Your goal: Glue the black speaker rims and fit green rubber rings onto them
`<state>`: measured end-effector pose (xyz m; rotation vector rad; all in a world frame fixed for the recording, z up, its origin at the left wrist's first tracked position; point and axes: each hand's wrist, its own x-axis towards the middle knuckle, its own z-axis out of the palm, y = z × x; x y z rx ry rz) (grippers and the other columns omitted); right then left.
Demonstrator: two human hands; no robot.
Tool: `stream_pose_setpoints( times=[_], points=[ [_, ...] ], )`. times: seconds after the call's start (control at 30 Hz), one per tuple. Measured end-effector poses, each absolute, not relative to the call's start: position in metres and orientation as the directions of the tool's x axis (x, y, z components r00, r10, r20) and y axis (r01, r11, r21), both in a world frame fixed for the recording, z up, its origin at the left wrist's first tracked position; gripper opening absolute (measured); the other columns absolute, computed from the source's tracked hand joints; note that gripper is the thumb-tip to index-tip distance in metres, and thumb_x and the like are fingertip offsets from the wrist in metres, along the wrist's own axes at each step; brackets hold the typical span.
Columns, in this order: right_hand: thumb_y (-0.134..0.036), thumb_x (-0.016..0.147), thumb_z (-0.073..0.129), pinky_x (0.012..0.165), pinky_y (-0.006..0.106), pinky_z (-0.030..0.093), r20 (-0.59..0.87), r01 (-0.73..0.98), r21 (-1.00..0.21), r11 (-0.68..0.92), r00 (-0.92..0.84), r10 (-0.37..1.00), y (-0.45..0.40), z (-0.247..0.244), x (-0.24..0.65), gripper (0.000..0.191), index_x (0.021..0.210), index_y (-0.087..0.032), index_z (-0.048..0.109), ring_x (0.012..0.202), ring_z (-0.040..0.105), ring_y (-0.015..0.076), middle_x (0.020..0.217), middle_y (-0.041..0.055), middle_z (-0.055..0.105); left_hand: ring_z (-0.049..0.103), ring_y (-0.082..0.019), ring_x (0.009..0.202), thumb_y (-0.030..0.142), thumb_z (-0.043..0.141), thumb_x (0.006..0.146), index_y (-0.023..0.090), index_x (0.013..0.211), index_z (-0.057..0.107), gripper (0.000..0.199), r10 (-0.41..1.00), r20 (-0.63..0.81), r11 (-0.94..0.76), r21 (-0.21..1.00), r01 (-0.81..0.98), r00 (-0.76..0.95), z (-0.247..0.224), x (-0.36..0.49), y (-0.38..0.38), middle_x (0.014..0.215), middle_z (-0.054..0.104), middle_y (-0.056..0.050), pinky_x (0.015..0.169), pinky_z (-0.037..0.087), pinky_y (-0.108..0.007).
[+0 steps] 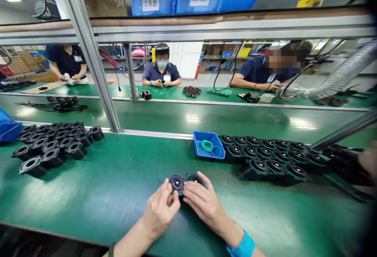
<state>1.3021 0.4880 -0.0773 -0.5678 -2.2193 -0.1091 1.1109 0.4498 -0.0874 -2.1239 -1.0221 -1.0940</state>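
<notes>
Two round black speakers [176, 183] sit side by side low over the green worktable, in front of me. My left hand [160, 208] pinches the left speaker at its near left edge between thumb and fingers. A bit of green ring shows along that speaker's lower rim. My right hand [207, 202] curls over the right-hand speaker [193, 177], hiding most of it. Its fingertips touch the right rim of the left speaker. Beyond my hands, a small blue tray [208, 155] holds loose green rings [206, 145].
Rows of black speakers with green rims [275, 166] stand at the right. Black ring-topped housings [53, 157] stand at the left, beside a metal post [94, 64]. Several people work across the bench. Blue bins [200, 8] rest on the shelf above. An arm reaches in from the right edge.
</notes>
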Motion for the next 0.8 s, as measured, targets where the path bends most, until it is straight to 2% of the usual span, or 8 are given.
stream_pose_setpoints(
  times=[0.13,0.27,0.4,0.5,0.57,0.63,0.7,0.8],
  points=[
    [-0.009,0.093,0.053,0.120,0.048,0.021,0.746,0.483,-0.059,0.874,-0.560,0.360,0.475,-0.082,1.303,0.020,0.108,-0.016,0.064,0.100,0.067,0.0149,0.096,0.0032,0.074,0.073,-0.028,0.098,-0.002,0.047,0.090,0.010,0.096,0.068,0.025,0.384,0.807,-0.596,-0.154,0.788,0.449,-0.088,1.102,0.447,0.091,0.073,-0.016,0.082,0.063,-0.033],
    [-0.013,0.093,0.051,0.120,0.050,0.011,0.758,0.605,-0.028,0.796,-0.506,0.412,0.464,-0.085,1.302,0.026,0.114,-0.019,0.065,0.107,0.064,0.0181,0.101,0.0031,0.075,0.069,-0.027,0.108,0.007,0.041,0.095,0.011,0.111,0.065,0.029,0.402,0.739,-0.680,-0.155,0.717,0.541,-0.089,1.085,0.449,0.101,0.072,-0.016,0.090,0.061,-0.041],
    [-0.017,0.093,0.052,0.119,0.051,0.010,0.771,0.675,-0.107,0.730,-0.408,0.490,0.462,-0.086,1.293,0.018,0.103,-0.019,0.067,0.109,0.060,0.0209,0.099,0.0031,0.074,0.070,-0.023,0.104,0.009,0.044,0.096,0.014,0.109,0.066,0.026,0.401,0.757,-0.716,-0.092,0.692,0.516,-0.091,1.079,0.456,0.096,0.072,-0.012,0.091,0.060,-0.043],
    [-0.023,0.094,0.051,0.118,0.053,0.007,0.763,0.730,-0.121,0.672,-0.365,0.534,0.467,-0.085,1.291,0.022,0.110,-0.019,0.065,0.114,0.055,0.0242,0.111,0.0053,0.072,0.071,-0.022,0.101,0.009,0.048,0.094,0.016,0.106,0.067,0.023,0.411,0.774,-0.726,-0.041,0.686,0.481,-0.091,1.081,0.459,0.093,0.072,-0.010,0.089,0.061,-0.043],
    [-0.024,0.093,0.052,0.118,0.053,0.008,0.731,0.736,-0.110,0.668,-0.395,0.556,0.472,-0.085,1.294,0.027,0.117,-0.019,0.062,0.118,0.053,0.0256,0.119,0.0061,0.068,0.071,-0.022,0.099,0.011,0.051,0.093,0.018,0.102,0.068,0.020,0.461,0.772,-0.723,0.042,0.689,0.437,-0.089,1.083,0.459,0.090,0.071,-0.008,0.088,0.061,-0.044],
    [-0.025,0.091,0.055,0.115,0.056,0.017,0.691,0.727,-0.140,0.672,-0.415,0.592,0.476,-0.086,1.299,0.031,0.121,-0.020,0.060,0.119,0.052,0.0273,0.123,0.0077,0.065,0.070,-0.022,0.097,0.013,0.056,0.091,0.021,0.098,0.067,0.015,0.561,0.733,-0.709,0.187,0.680,0.384,-0.086,1.083,0.459,0.087,0.069,-0.005,0.090,0.059,-0.047],
    [-0.032,0.087,0.063,0.108,0.055,0.035,0.649,0.727,-0.235,0.645,-0.377,0.661,0.478,-0.089,1.301,0.046,0.130,-0.020,0.053,0.120,0.051,0.0301,0.129,0.0122,0.058,0.068,-0.023,0.100,0.018,0.065,0.085,0.021,0.103,0.064,0.018,0.695,0.635,-0.658,0.372,0.655,0.337,-0.081,1.081,0.461,0.095,0.069,-0.007,0.092,0.058,-0.047],
    [-0.036,0.081,0.071,0.095,0.047,0.052,0.589,0.718,-0.382,0.582,-0.297,0.752,0.478,-0.093,1.301,0.075,0.145,-0.019,0.036,0.120,0.052,0.0314,0.133,0.0163,0.053,0.062,-0.028,0.115,0.024,0.077,0.074,0.018,0.129,0.051,0.061,0.820,0.461,-0.565,0.558,0.608,0.339,-0.076,1.079,0.469,0.123,0.061,-0.014,0.097,0.055,-0.044]
  ],
)
